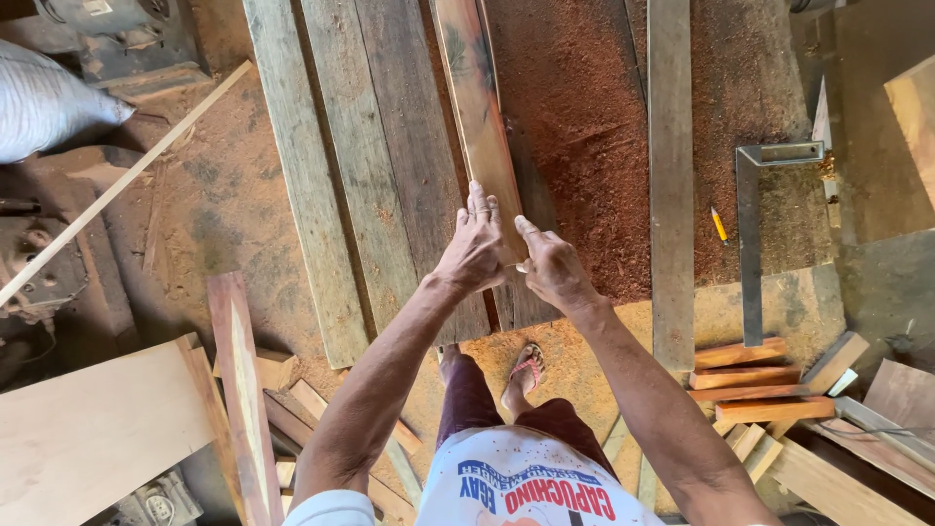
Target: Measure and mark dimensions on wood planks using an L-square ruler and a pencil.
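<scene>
Below my head camera, on the workbench [584, 321], my left hand [474, 248] lies with fingers together over the near end of a long reddish board [477, 107], and my right hand [553, 265] pinches that same end from the other side, forefinger stretched along its edge. This board runs away from me, resting on grey weathered planks [370, 146], and its far end is cut off by the top of the frame. Red sawdust [575, 127] covers the bench just right of it, with a long pale batten [671, 175] beyond, then a yellow pencil [719, 225] and a metal square [752, 234]. Short reddish offcuts [745, 380] are stacked near the bench corner. On the left floor a thin stick [117, 185] leans across, and a white sack [44, 102] is half out of view. My arms hide part of the floor scraps; my sandalled foot [526, 368] shows between them.
</scene>
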